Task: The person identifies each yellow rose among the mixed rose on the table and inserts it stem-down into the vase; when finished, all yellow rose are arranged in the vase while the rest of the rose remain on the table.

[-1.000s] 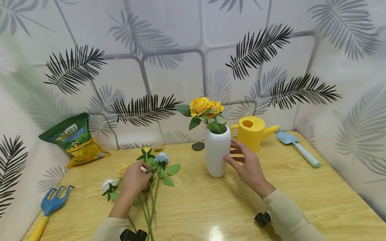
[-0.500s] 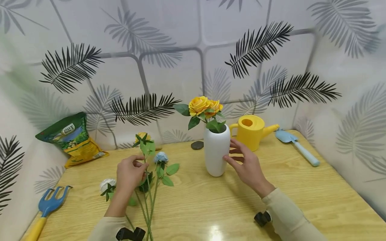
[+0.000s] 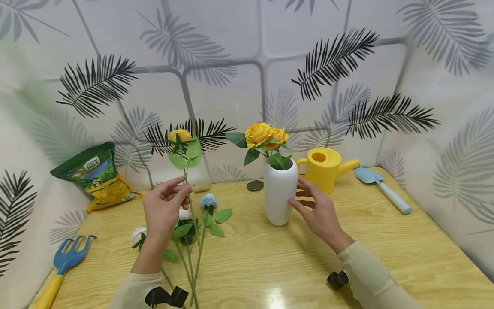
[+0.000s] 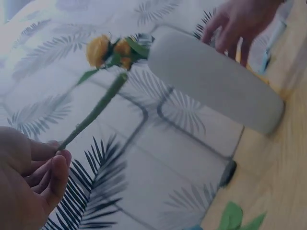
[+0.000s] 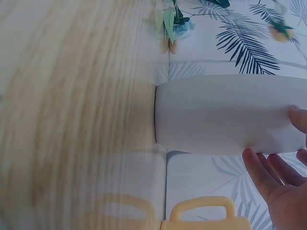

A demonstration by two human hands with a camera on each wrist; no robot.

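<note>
My left hand (image 3: 162,214) pinches the stem of a yellow rose (image 3: 180,136) between thumb and fingers, its bloom raised above the table. In the left wrist view the green stem (image 4: 93,115) runs from the fingertips towards the white vase (image 4: 211,79), and the bloom is out of sight. The vase (image 3: 278,197) stands upright, with two yellow roses (image 3: 258,135) in its mouth. My right hand (image 3: 320,216) holds the vase's right side, thumb in front and fingers round it. Left of the vase lie a blue rose (image 3: 208,200) and white roses (image 3: 138,234).
A yellow watering can (image 3: 322,174) stands behind the right hand, with a light blue trowel (image 3: 386,191) beyond it. A dark stone (image 3: 255,186) lies near the wall. At left are a green-and-yellow bag (image 3: 98,176) and a blue fork (image 3: 69,259) with a yellow handle.
My left hand has lifted the yellow rose up from among the lying flowers, uncovering a white rose. My right hand and the vase stay in place.
</note>
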